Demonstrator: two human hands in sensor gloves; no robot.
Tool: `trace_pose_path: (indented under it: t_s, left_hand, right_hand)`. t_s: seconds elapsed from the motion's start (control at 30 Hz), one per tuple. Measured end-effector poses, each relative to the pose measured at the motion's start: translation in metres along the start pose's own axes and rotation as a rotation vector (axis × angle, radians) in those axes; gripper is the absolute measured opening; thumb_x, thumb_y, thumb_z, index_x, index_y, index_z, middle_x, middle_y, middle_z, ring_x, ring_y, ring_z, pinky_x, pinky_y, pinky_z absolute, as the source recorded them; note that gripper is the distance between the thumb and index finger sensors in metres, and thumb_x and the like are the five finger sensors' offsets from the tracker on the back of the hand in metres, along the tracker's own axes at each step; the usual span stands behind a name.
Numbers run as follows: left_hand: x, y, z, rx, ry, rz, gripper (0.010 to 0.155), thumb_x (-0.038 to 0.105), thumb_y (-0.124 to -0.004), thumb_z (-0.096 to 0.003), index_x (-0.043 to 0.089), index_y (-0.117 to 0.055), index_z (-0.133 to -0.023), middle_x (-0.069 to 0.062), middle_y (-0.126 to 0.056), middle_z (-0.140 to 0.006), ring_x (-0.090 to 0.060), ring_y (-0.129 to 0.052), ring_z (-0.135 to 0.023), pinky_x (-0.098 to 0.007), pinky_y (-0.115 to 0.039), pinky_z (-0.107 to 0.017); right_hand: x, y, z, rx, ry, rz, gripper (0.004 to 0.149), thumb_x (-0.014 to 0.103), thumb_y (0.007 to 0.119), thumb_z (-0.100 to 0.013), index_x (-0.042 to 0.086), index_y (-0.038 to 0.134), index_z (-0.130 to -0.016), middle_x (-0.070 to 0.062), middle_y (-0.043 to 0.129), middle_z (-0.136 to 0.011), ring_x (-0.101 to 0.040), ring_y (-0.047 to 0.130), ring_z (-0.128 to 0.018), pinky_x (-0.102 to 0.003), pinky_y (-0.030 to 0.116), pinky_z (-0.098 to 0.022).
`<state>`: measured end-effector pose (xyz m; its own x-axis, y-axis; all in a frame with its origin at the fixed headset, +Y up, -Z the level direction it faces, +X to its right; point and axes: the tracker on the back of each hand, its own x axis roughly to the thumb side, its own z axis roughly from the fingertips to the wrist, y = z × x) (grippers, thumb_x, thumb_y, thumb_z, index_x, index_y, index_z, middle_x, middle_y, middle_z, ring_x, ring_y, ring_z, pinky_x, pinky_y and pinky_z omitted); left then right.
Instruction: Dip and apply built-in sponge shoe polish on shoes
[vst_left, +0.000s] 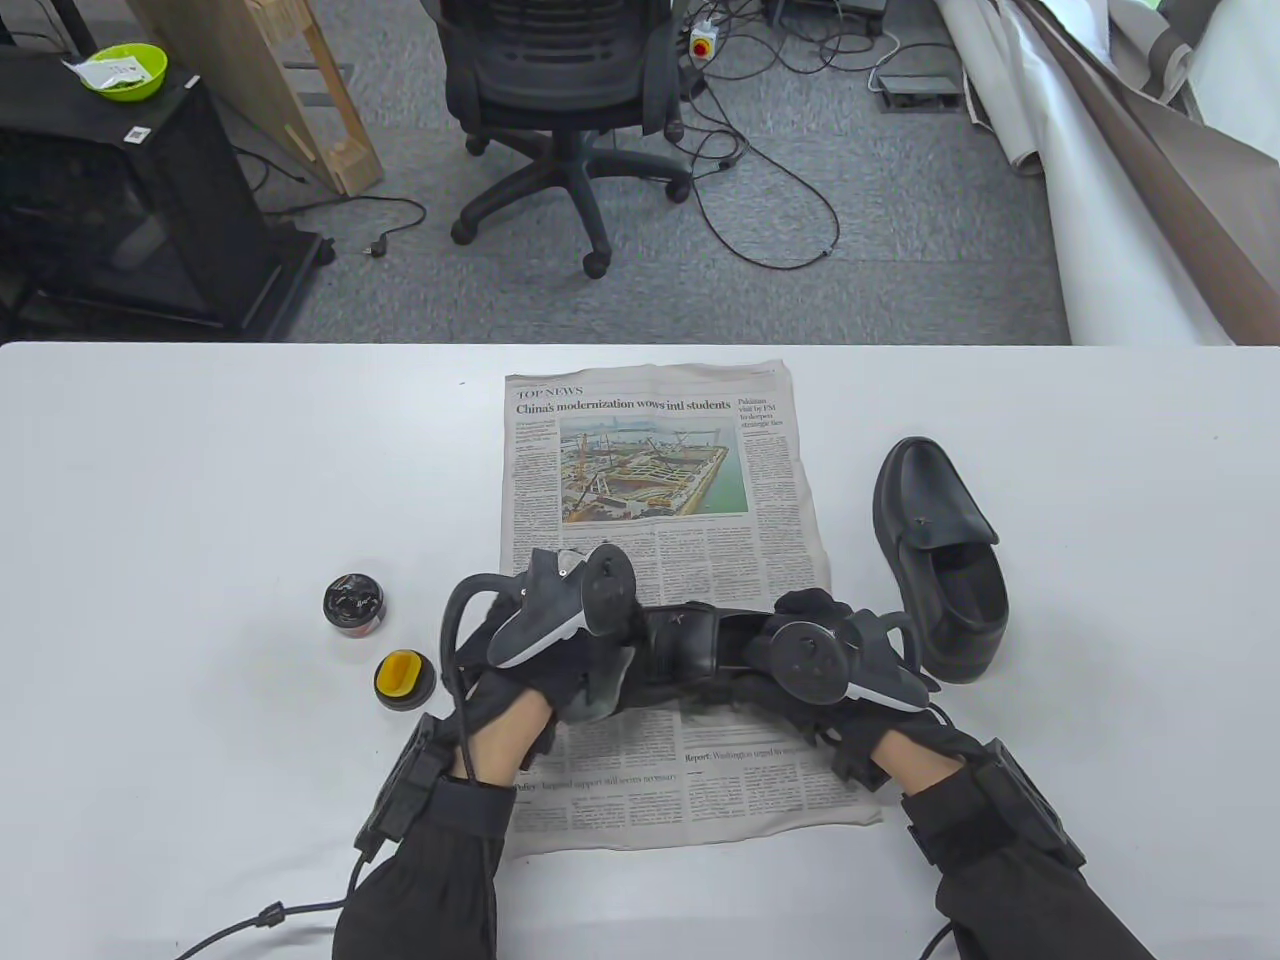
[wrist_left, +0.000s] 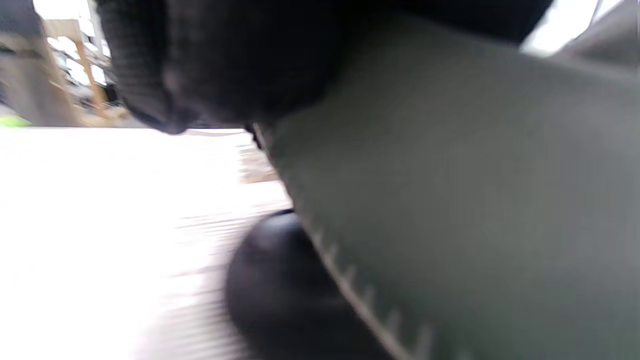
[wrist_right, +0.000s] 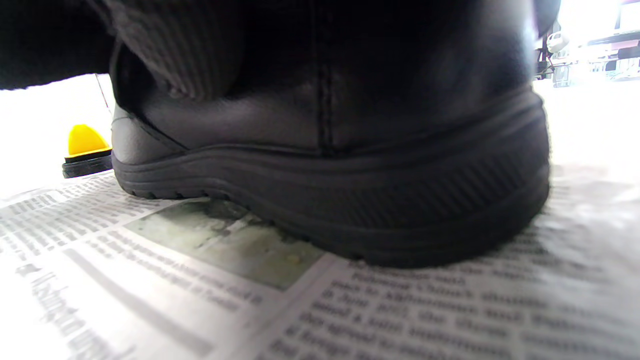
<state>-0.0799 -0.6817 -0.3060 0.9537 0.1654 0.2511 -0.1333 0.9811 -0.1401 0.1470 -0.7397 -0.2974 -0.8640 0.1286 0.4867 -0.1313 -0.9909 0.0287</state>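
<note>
A black shoe (vst_left: 690, 650) lies across the newspaper (vst_left: 650, 480) between my hands. My right hand (vst_left: 808, 610) grips its heel end; in the right wrist view the gloved fingers (wrist_right: 175, 55) curl over the heel (wrist_right: 340, 200). My left hand (vst_left: 585, 670) holds a grey cloth (vst_left: 600, 695) at the toe end. In the blurred left wrist view the cloth (wrist_left: 450, 200) fills most of the frame beside the black toe (wrist_left: 280, 290). The open polish tin (vst_left: 354, 603) and its lid with the yellow sponge (vst_left: 404, 680) sit left of the paper, untouched.
A second black shoe (vst_left: 940, 560) stands on the white table (vst_left: 200, 480) to the right of the newspaper. The yellow sponge lid (wrist_right: 86, 147) shows behind the held shoe in the right wrist view. An office chair (vst_left: 555, 90) and cables are on the floor beyond.
</note>
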Motion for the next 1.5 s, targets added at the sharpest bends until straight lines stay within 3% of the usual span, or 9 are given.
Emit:
trace_pose_path:
  t_s: [0.13,0.33,0.67,0.83,0.93,1.07,1.2,1.37,1.5]
  left_hand:
    - [0.022,-0.014,-0.001,0.085,-0.060,-0.101,0.050,0.050,-0.084,-0.0414,0.031,-0.083,-0.088,0.008,-0.103,-0.049,-0.006,-0.100,-0.018,-0.042,-0.088,-0.052]
    - [0.025,-0.030,-0.005,0.029,-0.047,-0.143,0.050,0.049,-0.082,-0.0423,0.030,-0.082,-0.089,0.006,-0.103,-0.050,-0.007,-0.100,-0.018,-0.043,-0.088,-0.052]
    - [-0.021,-0.027,0.003,-0.066,0.095,-0.272,0.050,0.049,-0.085,-0.0421,0.031,-0.083,-0.089,0.006,-0.103,-0.049,-0.007,-0.100,-0.018,-0.043,-0.088,-0.052]
    - [-0.039,-0.015,0.009,-0.104,0.252,-0.333,0.049,0.048,-0.089,-0.0427,0.027,-0.085,-0.087,0.006,-0.103,-0.047,-0.007,-0.099,-0.016,-0.043,-0.089,-0.050]
    - [-0.032,-0.012,0.014,-0.014,0.164,-0.232,0.049,0.048,-0.089,-0.0417,0.028,-0.086,-0.087,0.006,-0.103,-0.047,-0.007,-0.099,-0.016,-0.042,-0.089,-0.050]
    - [0.007,-0.012,0.020,0.058,-0.064,-0.009,0.051,0.049,-0.089,-0.0408,0.029,-0.083,-0.088,0.007,-0.103,-0.049,-0.007,-0.099,-0.018,-0.042,-0.088,-0.052]
    - [0.034,-0.016,0.026,0.144,-0.144,0.024,0.055,0.050,-0.089,-0.0392,0.030,-0.080,-0.090,0.008,-0.102,-0.049,-0.006,-0.099,-0.018,-0.042,-0.088,-0.052]
    - [0.038,-0.037,0.020,0.047,-0.130,-0.134,0.064,0.052,-0.088,-0.0379,0.029,-0.072,-0.095,0.008,-0.101,-0.053,-0.006,-0.100,-0.020,-0.042,-0.088,-0.053]
    - [0.030,-0.035,0.017,-0.074,-0.064,-0.183,0.066,0.050,-0.088,-0.0392,0.026,-0.068,-0.098,0.005,-0.101,-0.054,-0.007,-0.099,-0.021,-0.044,-0.087,-0.053]
  right_hand:
    - [0.000,0.000,0.000,-0.001,0.000,0.000,0.040,0.058,0.076,-0.036,0.032,0.089,-0.065,0.006,0.091,-0.075,-0.035,0.066,-0.089,-0.056,0.062,-0.070]
    - [0.000,0.000,0.000,0.001,-0.003,0.001,0.041,0.058,0.076,-0.036,0.032,0.089,-0.065,0.006,0.091,-0.075,-0.035,0.066,-0.089,-0.056,0.062,-0.070]
    - [0.000,0.000,0.000,0.002,-0.004,0.001,0.041,0.058,0.076,-0.036,0.032,0.089,-0.065,0.006,0.091,-0.075,-0.035,0.066,-0.089,-0.056,0.062,-0.070]
    - [0.000,0.000,0.000,0.002,-0.001,0.002,0.041,0.058,0.076,-0.036,0.032,0.089,-0.065,0.006,0.091,-0.075,-0.035,0.066,-0.089,-0.056,0.062,-0.070]
    - [0.000,0.000,0.000,0.003,0.002,0.003,0.041,0.058,0.076,-0.036,0.032,0.089,-0.065,0.006,0.091,-0.075,-0.035,0.066,-0.089,-0.056,0.062,-0.070]
    - [0.000,0.000,0.000,0.005,0.000,0.000,0.041,0.058,0.076,-0.036,0.032,0.089,-0.065,0.006,0.091,-0.075,-0.035,0.066,-0.089,-0.056,0.062,-0.070]
    - [0.000,-0.001,0.000,0.006,-0.001,-0.001,0.040,0.058,0.076,-0.036,0.032,0.089,-0.065,0.006,0.091,-0.075,-0.035,0.066,-0.089,-0.056,0.062,-0.070]
    - [0.000,-0.001,0.000,0.006,-0.004,-0.001,0.041,0.058,0.076,-0.036,0.033,0.089,-0.065,0.006,0.091,-0.075,-0.035,0.066,-0.089,-0.056,0.062,-0.070]
    - [0.000,-0.001,0.000,0.006,-0.005,0.001,0.041,0.058,0.076,-0.036,0.032,0.089,-0.065,0.006,0.091,-0.075,-0.035,0.066,-0.089,-0.056,0.062,-0.070]
